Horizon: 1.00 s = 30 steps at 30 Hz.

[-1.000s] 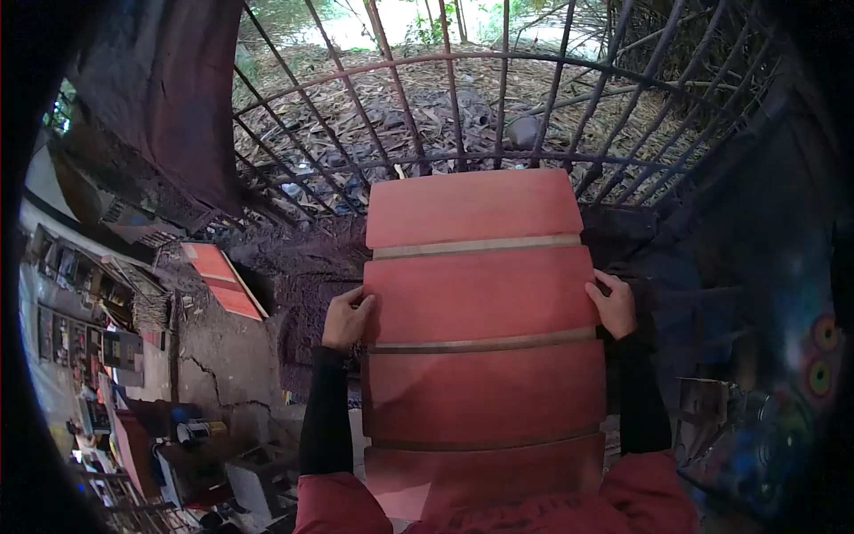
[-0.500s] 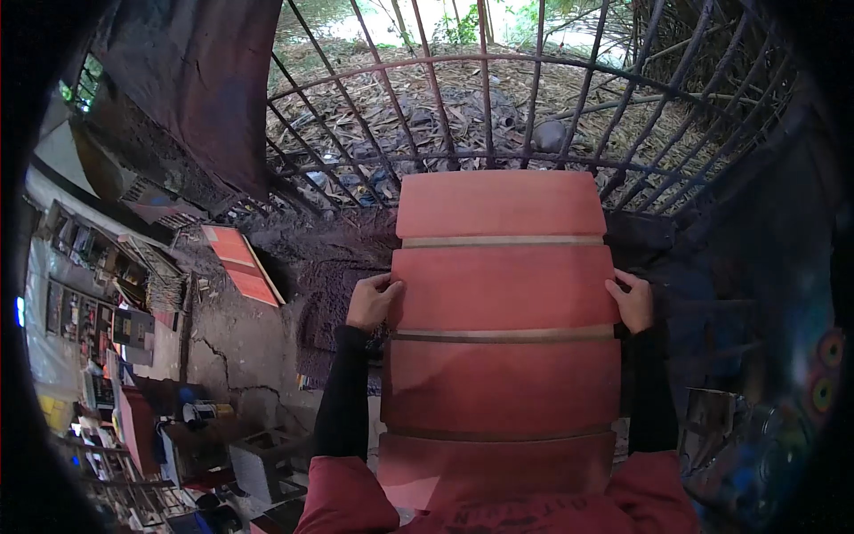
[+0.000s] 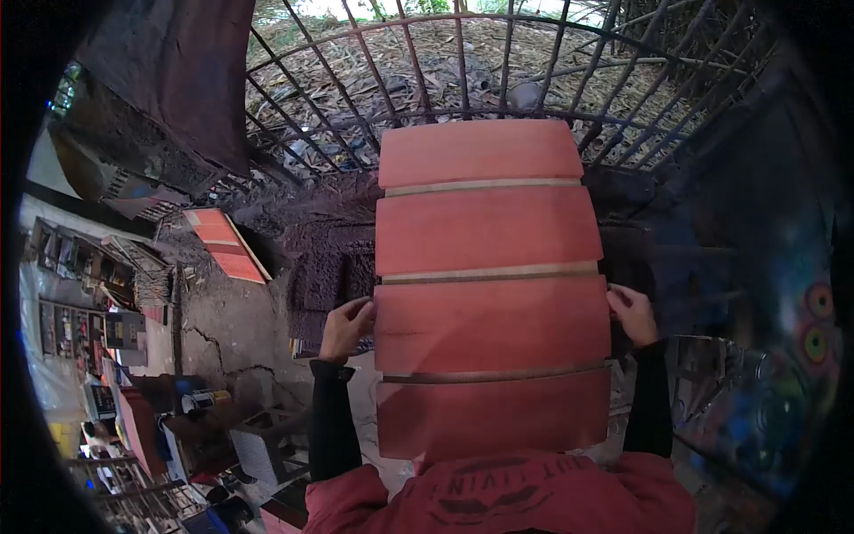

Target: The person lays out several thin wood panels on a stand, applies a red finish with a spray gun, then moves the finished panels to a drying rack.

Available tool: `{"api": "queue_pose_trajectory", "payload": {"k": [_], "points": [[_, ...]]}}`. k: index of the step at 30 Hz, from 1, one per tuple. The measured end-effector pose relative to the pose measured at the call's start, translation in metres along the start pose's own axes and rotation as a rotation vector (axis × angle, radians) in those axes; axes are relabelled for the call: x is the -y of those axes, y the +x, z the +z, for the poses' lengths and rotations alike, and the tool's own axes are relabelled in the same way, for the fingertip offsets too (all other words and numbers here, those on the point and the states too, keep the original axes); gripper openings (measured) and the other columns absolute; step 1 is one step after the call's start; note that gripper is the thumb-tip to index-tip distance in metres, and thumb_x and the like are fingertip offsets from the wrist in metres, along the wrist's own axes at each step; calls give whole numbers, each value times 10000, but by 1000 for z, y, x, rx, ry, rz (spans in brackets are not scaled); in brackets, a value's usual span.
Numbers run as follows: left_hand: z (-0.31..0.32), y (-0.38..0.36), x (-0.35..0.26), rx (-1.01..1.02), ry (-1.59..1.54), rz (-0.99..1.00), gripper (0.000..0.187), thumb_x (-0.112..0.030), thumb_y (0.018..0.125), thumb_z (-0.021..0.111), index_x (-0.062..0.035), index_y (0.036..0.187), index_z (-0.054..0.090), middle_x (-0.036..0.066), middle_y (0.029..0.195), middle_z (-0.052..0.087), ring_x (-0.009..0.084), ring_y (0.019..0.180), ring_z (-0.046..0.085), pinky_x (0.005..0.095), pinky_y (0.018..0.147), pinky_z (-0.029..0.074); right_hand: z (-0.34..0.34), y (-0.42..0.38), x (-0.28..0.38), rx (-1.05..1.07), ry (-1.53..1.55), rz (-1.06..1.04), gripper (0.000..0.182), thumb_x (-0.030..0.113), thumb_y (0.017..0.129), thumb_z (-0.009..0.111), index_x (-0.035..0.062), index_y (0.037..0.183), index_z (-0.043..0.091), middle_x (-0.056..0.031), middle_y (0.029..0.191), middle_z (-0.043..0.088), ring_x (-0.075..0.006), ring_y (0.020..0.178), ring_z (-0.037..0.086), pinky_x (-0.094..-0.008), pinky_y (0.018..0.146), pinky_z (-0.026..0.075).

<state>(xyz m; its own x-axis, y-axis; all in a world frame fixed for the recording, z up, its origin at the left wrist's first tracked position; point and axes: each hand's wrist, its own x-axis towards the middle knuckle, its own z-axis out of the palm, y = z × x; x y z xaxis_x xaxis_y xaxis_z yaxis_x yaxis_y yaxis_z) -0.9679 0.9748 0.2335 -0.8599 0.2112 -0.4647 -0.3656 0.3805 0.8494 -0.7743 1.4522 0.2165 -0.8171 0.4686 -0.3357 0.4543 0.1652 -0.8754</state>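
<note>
A red-painted slatted wooden panel [image 3: 487, 222] stands before me, its several broad boards parted by bare wood-coloured strips. A shadow darkens its lower boards. My left hand [image 3: 347, 327] is at the left edge of the third board from the top, thumb and fingers pinched together at the rim. Across from it, my right hand [image 3: 632, 316] pinches the right edge of the same board. Parts of the fingertips are hidden behind the panel's edges. The lowest board reaches close to my red shirt [image 3: 498, 489].
Beyond the panel runs a metal bar grille [image 3: 463, 67], with dry leaves outside. A smaller red panel [image 3: 227, 245] leans at the left on the cracked floor [image 3: 231, 329]. Shelves [image 3: 76, 325] and a grey block [image 3: 262, 449] stand left; a dark painted sheet [image 3: 756, 356] is on the right.
Both hands have shifted from the second board down to the third, nearer to me. The view has tilted downward, so the panel and grille sit higher in it.
</note>
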Motion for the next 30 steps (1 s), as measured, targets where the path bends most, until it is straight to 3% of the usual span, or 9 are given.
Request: {"api": "queue_pose_trajectory", "payload": {"k": [3, 6, 10, 15, 24, 27, 28, 29, 30], "points": [[12, -34, -10, 40, -3, -31, 347, -223, 891, 590, 59, 1094, 597, 54, 812, 636, 79, 650, 574, 222, 540, 454, 8, -18, -7, 3, -82, -55, 380, 223, 821, 656, -56, 1074, 607, -116, 894, 666, -154, 819, 619, -288, 726, 478], [18, -42, -12, 43, 4, 98, 318, -211, 885, 599, 68, 1038, 606, 41, 690, 598, 78, 562, 545, 227, 484, 419, 11, -21, 6, -32, -142, -114, 364, 213, 789, 674, -54, 1032, 628, -159, 913, 673, -184, 844, 633, -304, 752, 476], [14, -37, -2, 49, -18, 71, 281, -217, 880, 601, 24, 1021, 636, 38, 766, 627, 67, 577, 523, 225, 487, 413, 12, -17, 10, -66, -183, -130, 377, 223, 773, 687, -46, 1031, 630, -171, 915, 673, -209, 855, 643, -306, 755, 475], [16, -42, -16, -1, 114, 58, 280, -180, 863, 613, 60, 1005, 628, 58, 759, 631, 93, 644, 573, 242, 549, 461, 13, -15, 10, -65, -171, -137, 388, 223, 770, 693, -46, 1042, 628, -160, 917, 675, -194, 842, 639, -301, 746, 477], [10, -30, 2, 45, 55, 70, 292, -189, 854, 619, 72, 983, 641, 83, 817, 659, 93, 704, 588, 243, 597, 468, 14, -15, 10, -48, -95, -135, 393, 245, 796, 677, -51, 1049, 628, -150, 916, 675, -179, 831, 630, -299, 736, 479], [6, -12, 1, 4, 109, 79, 308, -209, 851, 625, 67, 986, 643, 81, 810, 658, 96, 698, 591, 246, 596, 469, 17, 6, 4, -109, -164, -162, 410, 272, 806, 665, -50, 1058, 626, -145, 912, 676, -184, 830, 629, -302, 743, 477], [7, -2, -7, -36, 171, 212, 305, -230, 873, 596, 43, 999, 640, 53, 783, 636, 98, 636, 570, 240, 544, 445, 19, 19, 6, -173, -115, -185, 416, 283, 809, 659, -46, 1061, 625, -151, 923, 675, -193, 836, 632, -304, 746, 477], [12, 7, -14, -40, -55, 81, 310, -226, 875, 590, 39, 1029, 638, 43, 782, 634, 92, 640, 565, 234, 544, 445, 20, 32, 6, -238, -65, -207, 422, 295, 812, 652, -42, 1064, 625, -157, 934, 675, -201, 842, 635, -307, 748, 477], [14, 21, -20, -92, 83, 154, 309, -215, 872, 594, 36, 1049, 633, 50, 796, 640, 94, 652, 574, 233, 552, 452, 22, 47, 1, -237, -64, -210, 422, 295, 812, 652, -42, 1064, 625, -157, 934, 675, -201, 842, 635, -307, 748, 477]]}}
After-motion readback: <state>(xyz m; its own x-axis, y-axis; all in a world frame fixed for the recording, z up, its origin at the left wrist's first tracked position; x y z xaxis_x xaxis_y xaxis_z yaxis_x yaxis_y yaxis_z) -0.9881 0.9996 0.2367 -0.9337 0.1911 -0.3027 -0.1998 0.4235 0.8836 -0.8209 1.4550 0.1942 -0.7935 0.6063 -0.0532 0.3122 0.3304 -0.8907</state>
